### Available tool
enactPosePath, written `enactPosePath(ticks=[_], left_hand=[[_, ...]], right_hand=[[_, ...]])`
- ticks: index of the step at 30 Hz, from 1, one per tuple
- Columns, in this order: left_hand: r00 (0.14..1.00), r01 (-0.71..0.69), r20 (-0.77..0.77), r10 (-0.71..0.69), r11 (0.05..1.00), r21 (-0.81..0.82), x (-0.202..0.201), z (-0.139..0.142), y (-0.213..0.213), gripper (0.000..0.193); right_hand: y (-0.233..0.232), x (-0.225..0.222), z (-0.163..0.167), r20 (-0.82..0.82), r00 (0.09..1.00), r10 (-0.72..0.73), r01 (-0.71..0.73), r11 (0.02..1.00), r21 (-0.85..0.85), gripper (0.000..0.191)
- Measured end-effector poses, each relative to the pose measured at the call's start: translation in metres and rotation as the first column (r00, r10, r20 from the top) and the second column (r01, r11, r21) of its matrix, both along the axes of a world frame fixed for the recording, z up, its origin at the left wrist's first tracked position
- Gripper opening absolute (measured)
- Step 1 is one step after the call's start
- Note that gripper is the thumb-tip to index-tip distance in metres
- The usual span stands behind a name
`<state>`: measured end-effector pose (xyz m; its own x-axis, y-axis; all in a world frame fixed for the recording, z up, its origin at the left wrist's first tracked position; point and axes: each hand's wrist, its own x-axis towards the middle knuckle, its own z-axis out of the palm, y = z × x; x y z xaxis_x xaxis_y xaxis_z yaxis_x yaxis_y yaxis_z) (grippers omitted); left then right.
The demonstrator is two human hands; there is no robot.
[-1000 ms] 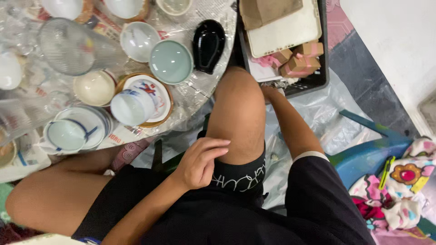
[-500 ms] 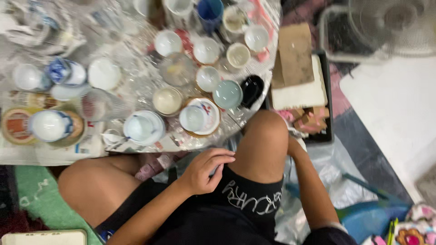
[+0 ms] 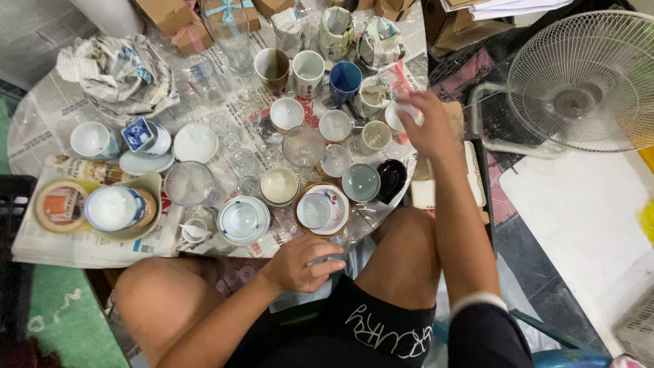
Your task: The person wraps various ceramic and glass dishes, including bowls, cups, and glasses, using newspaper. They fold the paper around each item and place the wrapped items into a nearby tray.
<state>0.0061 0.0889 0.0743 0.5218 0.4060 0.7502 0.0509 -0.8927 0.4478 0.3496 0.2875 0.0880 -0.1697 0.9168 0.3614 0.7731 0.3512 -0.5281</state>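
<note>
My right hand [image 3: 428, 126] reaches out over the right edge of a low table [image 3: 41, 116] covered with newspaper and clear plastic. Its fingers close around a small white cup [image 3: 395, 113] at the table's right side. My left hand [image 3: 300, 262] rests loosely curled at the table's near edge, just below a patterned bowl on a gold-rimmed plate [image 3: 321, 210]; it holds nothing. Close to the right hand stand a black bowl [image 3: 391, 179], a pale green bowl [image 3: 360, 182] and a cream cup [image 3: 374, 135]. My bare knees frame the near edge.
Several cups, bowls, glasses and mugs crowd the table, among them a blue mug [image 3: 345, 80] and a ribbed glass [image 3: 302, 146]. Crumpled newspaper [image 3: 119, 68] lies at the back left. A white floor fan [image 3: 586, 82] stands right. Cardboard boxes [image 3: 180, 20] line the far edge.
The view has tilted up from my lap to the whole table. My right hand has risen from beside my knee and reached the white cup. The left hand stays by the near edge.
</note>
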Motion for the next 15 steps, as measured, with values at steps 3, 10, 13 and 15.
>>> enactPosePath(ticks=[3,10,13,15], left_hand=[[0.999,-0.026,0.031,0.027,0.999,-0.022,-0.004,-0.001,0.001,0.057],[0.998,-0.061,0.008,0.061,0.996,-0.062,-0.012,-0.005,0.004,0.06],[0.998,-0.051,0.038,0.054,0.995,-0.089,-0.015,-0.01,0.006,0.061],[0.998,-0.047,0.039,0.052,0.993,-0.106,-0.017,-0.012,0.008,0.062]], right_hand=[[0.062,-0.015,-0.022,0.066,0.997,-0.026,0.029,0.998,-0.05,0.022],[0.097,-0.019,-0.068,0.394,0.919,-0.026,0.163,0.934,-0.317,0.036],[0.099,-0.017,-0.076,0.432,0.902,-0.014,0.136,0.957,-0.254,0.031],[0.097,-0.013,-0.08,0.389,0.921,-0.023,0.103,0.977,-0.187,0.029]])
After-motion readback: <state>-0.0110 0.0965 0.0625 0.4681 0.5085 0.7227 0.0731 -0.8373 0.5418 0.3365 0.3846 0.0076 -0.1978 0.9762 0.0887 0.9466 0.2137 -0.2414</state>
